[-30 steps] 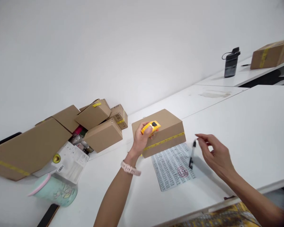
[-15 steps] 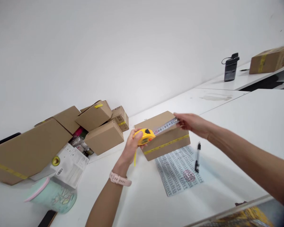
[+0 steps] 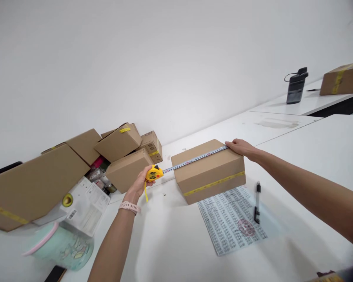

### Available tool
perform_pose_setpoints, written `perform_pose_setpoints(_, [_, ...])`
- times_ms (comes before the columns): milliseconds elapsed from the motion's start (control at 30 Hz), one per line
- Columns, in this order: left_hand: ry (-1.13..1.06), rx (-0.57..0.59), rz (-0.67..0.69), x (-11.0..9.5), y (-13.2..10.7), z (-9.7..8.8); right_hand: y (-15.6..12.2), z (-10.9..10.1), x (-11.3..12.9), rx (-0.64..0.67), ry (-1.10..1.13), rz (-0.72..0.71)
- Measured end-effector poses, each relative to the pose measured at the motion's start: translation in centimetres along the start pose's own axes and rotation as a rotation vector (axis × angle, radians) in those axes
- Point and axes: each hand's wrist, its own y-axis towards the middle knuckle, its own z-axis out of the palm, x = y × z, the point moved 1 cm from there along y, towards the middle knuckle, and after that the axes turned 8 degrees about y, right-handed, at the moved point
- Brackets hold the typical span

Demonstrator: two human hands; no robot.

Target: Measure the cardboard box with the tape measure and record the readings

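Note:
A brown cardboard box (image 3: 212, 176) with a yellow tape band sits on the white table (image 3: 312, 156). My left hand (image 3: 141, 183) is closed on a yellow tape measure (image 3: 153, 172), held just left of the box. Its blade (image 3: 194, 158) is stretched across the box's top. My right hand (image 3: 241, 147) pinches the blade's end at the box's far right corner. A printed sheet (image 3: 232, 219) with a red stamp lies in front of the box, with a black pen (image 3: 257, 201) on it.
A pile of cardboard boxes (image 3: 117, 152) lies at the left by the wall, with a white packet (image 3: 85, 203) and a mint-green cup (image 3: 61, 246) nearer me. On a further table stand a dark bottle (image 3: 295, 88) and another box (image 3: 342, 78).
My right hand left the pen, took the blade's end and drew it to the box's right corner. My left hand moved the tape measure case leftward off the box.

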Motion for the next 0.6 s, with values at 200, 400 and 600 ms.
perform_pose_setpoints(200, [0.016, 0.057, 0.033, -0.8, 0.9, 2.7, 0.2, 0.1, -0.2, 0.105, -0.055, 0.003])
perform_pose_setpoints(400, [0.04, 0.078, 0.041, -0.8, 1.2, 3.6, 0.2, 0.1, -0.1, 0.13, -0.13, -0.001])
perform_pose_setpoints(600, [0.065, 0.106, 0.045, -1.1, 1.1, 3.5, 0.2, 0.2, -0.1, 0.093, -0.196, -0.031])
